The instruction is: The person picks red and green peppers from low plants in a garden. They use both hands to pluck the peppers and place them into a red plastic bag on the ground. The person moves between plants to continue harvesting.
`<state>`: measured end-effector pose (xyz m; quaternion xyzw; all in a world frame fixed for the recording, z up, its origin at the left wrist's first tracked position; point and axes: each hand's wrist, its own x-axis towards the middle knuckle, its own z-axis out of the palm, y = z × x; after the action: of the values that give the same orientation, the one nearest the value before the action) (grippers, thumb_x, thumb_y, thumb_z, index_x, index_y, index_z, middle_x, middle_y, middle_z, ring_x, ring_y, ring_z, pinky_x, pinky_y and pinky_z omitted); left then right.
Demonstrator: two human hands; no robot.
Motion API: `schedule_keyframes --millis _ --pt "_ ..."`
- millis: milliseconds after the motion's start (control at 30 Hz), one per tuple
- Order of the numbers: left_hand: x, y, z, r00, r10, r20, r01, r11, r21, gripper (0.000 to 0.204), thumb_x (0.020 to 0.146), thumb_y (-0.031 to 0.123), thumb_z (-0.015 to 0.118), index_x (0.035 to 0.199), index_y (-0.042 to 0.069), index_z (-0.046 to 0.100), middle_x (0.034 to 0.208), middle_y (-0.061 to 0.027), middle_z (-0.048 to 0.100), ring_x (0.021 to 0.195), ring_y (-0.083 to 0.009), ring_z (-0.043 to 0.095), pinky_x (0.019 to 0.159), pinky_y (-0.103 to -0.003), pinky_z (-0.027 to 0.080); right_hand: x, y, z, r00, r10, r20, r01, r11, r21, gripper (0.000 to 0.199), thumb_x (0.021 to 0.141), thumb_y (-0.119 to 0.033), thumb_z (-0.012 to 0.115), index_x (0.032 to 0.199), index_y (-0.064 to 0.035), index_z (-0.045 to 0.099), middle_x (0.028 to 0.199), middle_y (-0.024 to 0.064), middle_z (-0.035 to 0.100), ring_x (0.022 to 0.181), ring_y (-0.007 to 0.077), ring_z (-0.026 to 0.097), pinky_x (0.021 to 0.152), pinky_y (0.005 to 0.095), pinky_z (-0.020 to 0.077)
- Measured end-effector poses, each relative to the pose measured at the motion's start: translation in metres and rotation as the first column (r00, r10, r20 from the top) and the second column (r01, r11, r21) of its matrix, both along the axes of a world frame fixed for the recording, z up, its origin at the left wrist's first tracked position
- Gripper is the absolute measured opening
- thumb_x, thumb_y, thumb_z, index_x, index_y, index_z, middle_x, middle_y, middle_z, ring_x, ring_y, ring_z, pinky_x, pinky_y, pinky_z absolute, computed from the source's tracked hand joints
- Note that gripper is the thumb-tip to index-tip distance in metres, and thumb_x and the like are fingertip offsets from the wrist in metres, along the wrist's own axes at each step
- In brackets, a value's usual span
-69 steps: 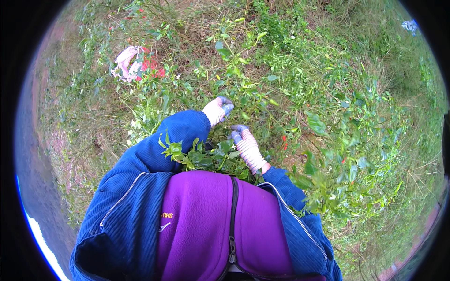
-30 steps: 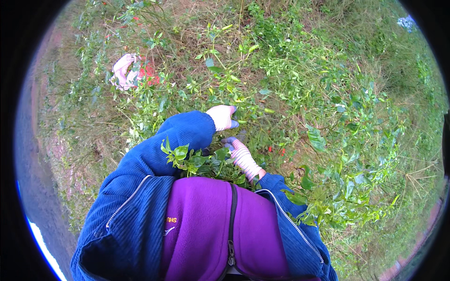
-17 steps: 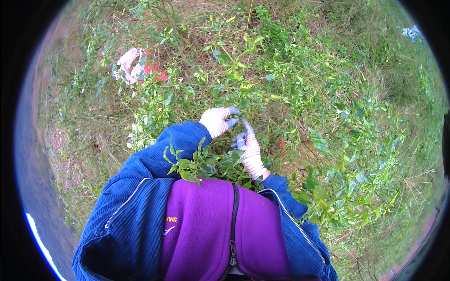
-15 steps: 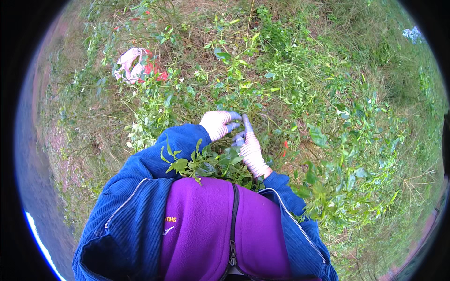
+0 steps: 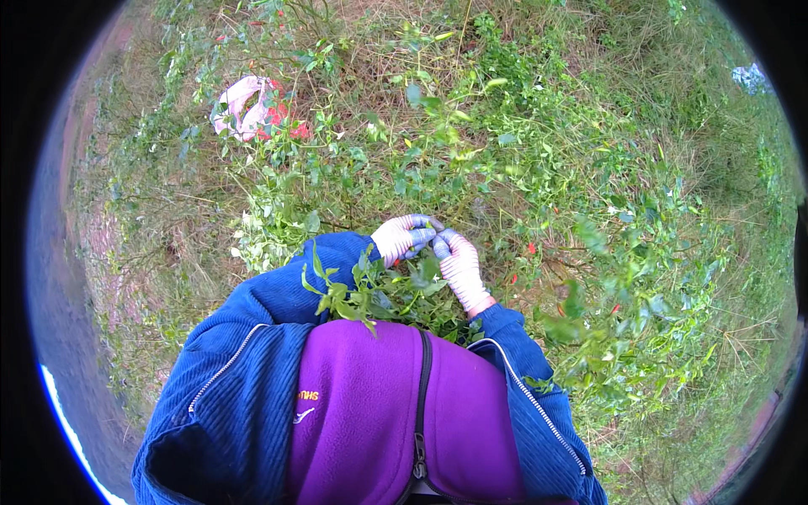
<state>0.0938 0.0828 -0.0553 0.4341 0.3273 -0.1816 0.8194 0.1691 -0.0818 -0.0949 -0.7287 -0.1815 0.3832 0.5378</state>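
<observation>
My left hand [image 5: 406, 238] and my right hand [image 5: 459, 265] meet in front of my body, over a leafy green plant [image 5: 404, 295]. Both wear striped white-and-pink gloves with grey-blue fingertips. The fingertips of each are pinched close together and nearly touch; whatever they hold is too small to make out. Just under the left glove a bit of red shows among the leaves. Slender red chili peppers [image 5: 531, 247] hang or lie among the stems to the right of my right hand.
A pale pink-and-white plastic bag [image 5: 240, 122] with red things at its side lies in the plants at the far left. Leafy stems [image 5: 606, 328] rise close on my right. Dry grass [image 5: 370, 50] covers ground farther off, and a light-blue object [image 5: 749, 78] sits at far right.
My hands have come slightly nearer my body and closer together. The right fingers, stretched forward before, are now bent in against the left fingertips. The surroundings have shifted a little in view.
</observation>
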Motion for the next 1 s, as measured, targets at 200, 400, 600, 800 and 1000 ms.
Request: schedule_keyframes --millis 200,400,600,800,1000 --pt "0.009 -0.007 0.016 0.995 -0.008 -0.102 0.038 0.952 0.303 0.015 0.093 0.018 0.063 0.107 0.012 0.063 0.065 0.007 0.049 0.051 -0.0032 0.037 0.046 -0.021 0.029 0.001 0.0 0.001 0.987 0.038 0.159 -0.043 0.999 0.028 0.01 0.09 -0.011 0.062 0.093 -0.0016 0.063 0.08 0.0051 0.062 0.072 0.0127 0.057 0.068 0.0299 0.0479" --pt "0.0 0.004 0.001 0.997 0.06 0.056 -0.027 0.882 -0.47 0.017 0.093 0.019 0.065 0.107 0.012 0.063 0.067 0.0038 0.052 0.053 -0.0067 0.044 0.047 -0.024 0.036 0.003 -0.015 -0.002 0.929 -0.071 -0.362 0.188 0.935 0.301 0.006 0.091 -0.011 0.06 0.09 -0.0055 0.06 0.083 0.0027 0.059 0.076 0.012 0.054 0.07 0.0281 0.0464" --pt "0.002 0.015 -0.007 0.973 0.223 -0.062 -0.223 0.837 -0.499 0.019 0.093 0.018 0.056 0.111 0.011 0.056 0.08 -0.0013 0.057 0.059 -0.0113 0.051 0.049 -0.026 0.042 0.018 -0.001 0.024 0.989 0.003 -0.15 0.023 0.985 0.172 0.03 0.085 -0.007 0.058 0.114 -0.0094 0.06 0.094 0.0093 0.061 0.084 0.0218 0.06 0.075 0.0339 0.0508" --pt "-0.003 0.049 0.008 0.908 0.419 -0.027 -0.353 0.728 -0.587 0.014 0.093 0.023 0.052 0.095 0.009 0.051 0.085 -0.0066 0.051 0.064 -0.0137 0.047 0.043 -0.02 0.036 0.035 0.012 0.11 0.216 0.747 0.629 -0.23 0.665 -0.711 0.047 0.082 -0.015 0.058 0.129 -0.0151 0.055 0.114 0.01 0.059 0.103 0.0281 0.058 0.083 0.0435 0.0481" --pt "-0.01 0.071 0.011 0.83 0.552 -0.084 -0.47 0.61 -0.639 0.014 0.097 0.025 0.049 0.099 0.011 0.053 0.082 -0.0032 0.053 0.062 -0.0128 0.05 0.044 -0.022 0.041 0.051 0.061 0.119 -0.245 0.568 0.786 -0.541 0.592 -0.597 0.029 0.08 -0.015 0.055 0.107 -0.0052 0.062 0.105 0.0082 0.059 0.1 0.0225 0.056 0.08 0.0374 0.0461"
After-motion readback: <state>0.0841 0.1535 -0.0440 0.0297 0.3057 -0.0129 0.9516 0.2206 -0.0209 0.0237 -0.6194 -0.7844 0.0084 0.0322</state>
